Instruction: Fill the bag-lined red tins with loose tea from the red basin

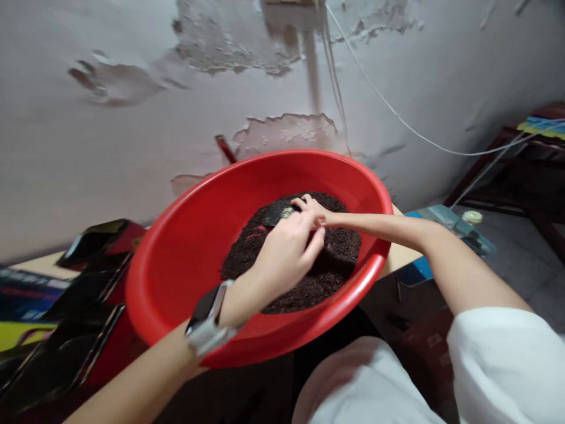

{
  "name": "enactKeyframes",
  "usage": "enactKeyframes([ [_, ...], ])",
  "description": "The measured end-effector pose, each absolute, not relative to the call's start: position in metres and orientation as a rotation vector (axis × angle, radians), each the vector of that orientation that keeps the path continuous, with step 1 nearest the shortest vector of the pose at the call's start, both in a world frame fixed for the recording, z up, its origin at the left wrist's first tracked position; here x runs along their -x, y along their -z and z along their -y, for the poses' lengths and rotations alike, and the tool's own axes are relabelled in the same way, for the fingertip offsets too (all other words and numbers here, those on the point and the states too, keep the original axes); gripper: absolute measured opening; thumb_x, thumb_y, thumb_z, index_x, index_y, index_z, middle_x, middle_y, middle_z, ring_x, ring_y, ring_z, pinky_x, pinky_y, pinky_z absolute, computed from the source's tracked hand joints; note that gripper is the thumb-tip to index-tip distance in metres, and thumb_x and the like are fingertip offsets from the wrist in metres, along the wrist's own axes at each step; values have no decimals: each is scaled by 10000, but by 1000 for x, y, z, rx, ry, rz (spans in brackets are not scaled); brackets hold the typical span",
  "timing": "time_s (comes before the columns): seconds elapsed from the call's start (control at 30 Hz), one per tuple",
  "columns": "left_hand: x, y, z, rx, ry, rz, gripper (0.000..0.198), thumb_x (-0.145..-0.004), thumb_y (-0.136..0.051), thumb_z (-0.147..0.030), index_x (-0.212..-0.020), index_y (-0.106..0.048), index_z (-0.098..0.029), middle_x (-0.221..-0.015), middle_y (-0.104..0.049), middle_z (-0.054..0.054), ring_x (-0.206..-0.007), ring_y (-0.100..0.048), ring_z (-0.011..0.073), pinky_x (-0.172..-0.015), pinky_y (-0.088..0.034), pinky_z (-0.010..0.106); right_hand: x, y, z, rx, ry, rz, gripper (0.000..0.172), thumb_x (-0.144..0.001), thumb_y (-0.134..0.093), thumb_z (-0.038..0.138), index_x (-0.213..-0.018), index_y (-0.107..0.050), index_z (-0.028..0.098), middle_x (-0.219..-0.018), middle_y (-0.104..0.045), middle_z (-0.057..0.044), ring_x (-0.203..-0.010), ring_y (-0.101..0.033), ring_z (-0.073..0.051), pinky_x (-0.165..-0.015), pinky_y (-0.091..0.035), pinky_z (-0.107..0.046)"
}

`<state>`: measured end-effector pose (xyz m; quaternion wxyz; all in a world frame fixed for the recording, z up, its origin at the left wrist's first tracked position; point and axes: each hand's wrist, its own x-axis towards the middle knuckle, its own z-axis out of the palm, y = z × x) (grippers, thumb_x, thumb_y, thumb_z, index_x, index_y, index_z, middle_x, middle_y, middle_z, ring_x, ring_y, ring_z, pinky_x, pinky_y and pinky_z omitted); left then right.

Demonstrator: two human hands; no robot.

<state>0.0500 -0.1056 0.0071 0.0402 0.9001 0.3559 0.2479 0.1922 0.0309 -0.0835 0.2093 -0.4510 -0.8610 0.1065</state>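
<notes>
A large red basin holds a heap of dark brown, loose grainy material. My left hand, with a watch on its wrist, reaches over the heap. Its fingers are bent and the thumb stands a little off them; what they hold, if anything, is hidden. Just beyond it, partly covered by it, is my right hand, its fingers curled at the edge of a dark flat packet with a pale mark. The packet lies against the heap, its near part behind my left hand.
Several black-lined open bags stand left of the basin. A pale tabletop shows beneath its right side. Behind is a peeling wall with a hanging white cable. A clear container and a dark wooden stand are at right.
</notes>
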Motion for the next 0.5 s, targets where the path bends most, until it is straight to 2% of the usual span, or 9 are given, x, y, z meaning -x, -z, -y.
enactKeyframes([
  [0.1, -51, 12, 151, -2890, -520, -872, 338, -906, -361, -352, -1155, -569, -260, -1122, -654, 65, -1020, -598, 250, -860, -479, 392, -192, 83, -27, 1381, -330, 2318, 783, -657, -727, 416, -1315, -383, 164, -1244, -392, -148, -1083, -505, -314, -898, -453, -480],
  [0.17, -46, 25, 155, -2889, -431, -845, 365, -911, -349, -383, -1186, -556, -263, -1154, -645, 65, -1030, -601, 249, -838, -496, 385, -197, 85, -24, 1395, -344, 2321, 821, -625, -757, 396, -1320, -379, 175, -1258, -387, -147, -1110, -497, -322, -920, -447, -483],
  [0.3, -30, 21, 96, -2803, -530, -1141, 387, -897, -340, -414, -1113, -585, -206, -1156, -630, 100, -1077, -573, 258, -946, -459, 401, -208, 68, -23, 1469, -458, 2392, 943, -574, -804, 379, -1372, -340, 183, -1360, -344, -169, -1225, -440, -357, -994, -408, -495],
  [0.37, -23, 2, 49, -2738, -644, -1350, 379, -884, -349, -397, -1081, -590, -180, -1159, -626, 111, -1113, -549, 261, -1001, -420, 408, -209, 42, -32, 1558, -530, 2412, 989, -569, -806, 457, -1386, -338, 154, -1424, -307, -191, -1312, -343, -393, -1045, -349, -523],
  [0.43, -20, -15, 4, -2644, -837, -1540, 399, -900, -318, -329, -1158, -549, -130, -1259, -575, 125, -1197, -491, 243, -1060, -359, 401, -206, 13, -47, 1608, -454, 2333, 859, -715, -671, 566, -1367, -362, 100, -1457, -296, -199, -1380, -226, -382, -1092, -253, -554],
  [0.5, -23, -17, -29, -2503, -1105, -1703, 430, -924, -257, -239, -1266, -456, -69, -1343, -503, 144, -1253, -435, 208, -1097, -302, 372, -197, 0, -62, 1575, -244, 2168, 640, -911, -403, 544, -1348, -374, 78, -1461, -324, -176, -1407, -183, -322, -1119, -162, -559],
])
